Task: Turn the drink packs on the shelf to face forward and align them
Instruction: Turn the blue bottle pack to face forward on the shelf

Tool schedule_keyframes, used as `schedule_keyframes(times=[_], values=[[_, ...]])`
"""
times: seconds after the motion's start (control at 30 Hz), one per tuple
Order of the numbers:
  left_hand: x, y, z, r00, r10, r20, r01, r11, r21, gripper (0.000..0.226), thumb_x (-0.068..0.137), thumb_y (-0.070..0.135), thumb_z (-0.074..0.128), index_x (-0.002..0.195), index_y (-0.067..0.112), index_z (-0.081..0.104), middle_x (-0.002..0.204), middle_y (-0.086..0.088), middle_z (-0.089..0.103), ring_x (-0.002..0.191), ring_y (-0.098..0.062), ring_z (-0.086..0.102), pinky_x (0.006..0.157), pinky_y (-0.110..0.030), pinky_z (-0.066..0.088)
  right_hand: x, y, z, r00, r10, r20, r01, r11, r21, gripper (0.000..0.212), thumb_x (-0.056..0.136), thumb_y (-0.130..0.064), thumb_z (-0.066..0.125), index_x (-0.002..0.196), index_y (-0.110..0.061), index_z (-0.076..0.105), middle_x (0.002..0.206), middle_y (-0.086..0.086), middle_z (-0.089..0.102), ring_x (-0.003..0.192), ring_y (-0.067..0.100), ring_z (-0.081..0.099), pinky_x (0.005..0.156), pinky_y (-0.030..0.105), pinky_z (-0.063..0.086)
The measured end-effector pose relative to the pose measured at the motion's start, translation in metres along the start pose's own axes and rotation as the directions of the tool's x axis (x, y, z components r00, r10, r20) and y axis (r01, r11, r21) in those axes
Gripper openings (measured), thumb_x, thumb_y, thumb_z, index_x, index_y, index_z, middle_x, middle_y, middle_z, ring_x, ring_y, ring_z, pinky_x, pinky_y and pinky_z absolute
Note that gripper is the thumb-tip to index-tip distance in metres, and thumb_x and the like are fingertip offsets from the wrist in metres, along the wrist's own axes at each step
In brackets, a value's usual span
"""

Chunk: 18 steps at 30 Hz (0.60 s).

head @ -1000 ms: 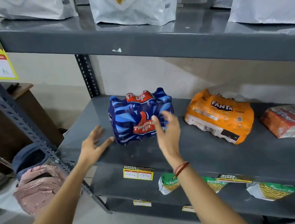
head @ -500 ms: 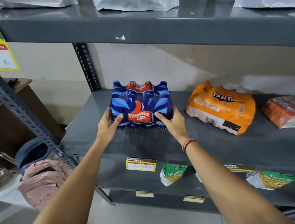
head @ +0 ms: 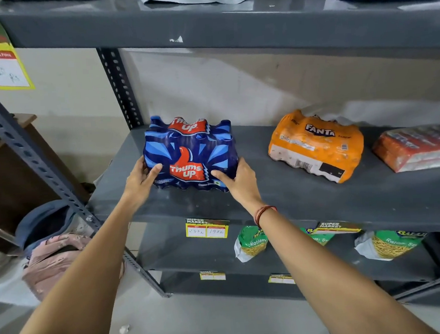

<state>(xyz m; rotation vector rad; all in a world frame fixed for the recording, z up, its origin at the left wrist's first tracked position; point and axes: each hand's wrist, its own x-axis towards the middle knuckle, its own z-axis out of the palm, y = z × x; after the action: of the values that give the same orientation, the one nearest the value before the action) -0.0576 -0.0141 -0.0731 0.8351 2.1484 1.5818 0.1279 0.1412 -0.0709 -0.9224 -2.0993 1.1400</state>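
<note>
A blue Thums Up drink pack (head: pixel 190 153) stands upright at the left end of the grey middle shelf (head: pixel 295 200), its logo turned toward me. My left hand (head: pixel 142 179) grips its lower left corner and my right hand (head: pixel 238 181) grips its lower right corner. To the right an orange Fanta pack (head: pixel 317 146) lies on its side, angled, barcode showing. Further right a red-orange drink pack (head: pixel 420 148) lies flat at the frame's edge, partly cut off.
The upper shelf (head: pixel 229 26) holds white bags. Green snack bags (head: pixel 251 243) lie on the lower shelf beneath yellow price labels (head: pixel 207 228). A perforated upright (head: pixel 120 87) stands behind the blue pack. Pink and blue bags (head: pixel 48 246) sit on the floor at left.
Both hands went from open in the air to gripping the blue pack's lower corners. The pack has turned so its front faces me squarely.
</note>
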Motion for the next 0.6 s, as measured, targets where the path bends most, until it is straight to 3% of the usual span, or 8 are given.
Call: schedule_keyframes(times=[0.3, 0.6], values=[[-0.043, -0.012, -0.023, 0.995, 0.011, -0.096, -0.008, 0.999, 0.031, 0.056, 0.092, 0.039, 0.051, 0.140, 0.014, 0.036, 0.126, 0.001, 0.055, 0.106, -0.014, 0.057, 0.090, -0.028, 0.047, -0.036, -0.009, 0.015, 0.998, -0.064, -0.002, 0.064, 0.997, -0.031, 0.057, 0.080, -0.042, 0.071, 0.118, -0.004, 0.050, 0.119, 0.012, 0.064, 0.108, 0.027, 0.063, 0.085, 0.037, 0.055], [-0.063, -0.010, -0.033, 0.997, 0.013, -0.075, -0.008, 0.998, 0.069, 0.053, 0.093, 0.037, 0.048, 0.139, 0.014, 0.034, 0.136, -0.006, 0.052, 0.108, -0.014, 0.055, 0.091, -0.029, 0.046, -0.058, -0.015, 0.019, 0.997, -0.081, 0.006, 0.082, 0.995, -0.066, 0.058, 0.081, -0.044, 0.069, 0.120, -0.006, 0.049, 0.122, 0.011, 0.063, 0.109, 0.026, 0.063, 0.084, 0.035, 0.056]])
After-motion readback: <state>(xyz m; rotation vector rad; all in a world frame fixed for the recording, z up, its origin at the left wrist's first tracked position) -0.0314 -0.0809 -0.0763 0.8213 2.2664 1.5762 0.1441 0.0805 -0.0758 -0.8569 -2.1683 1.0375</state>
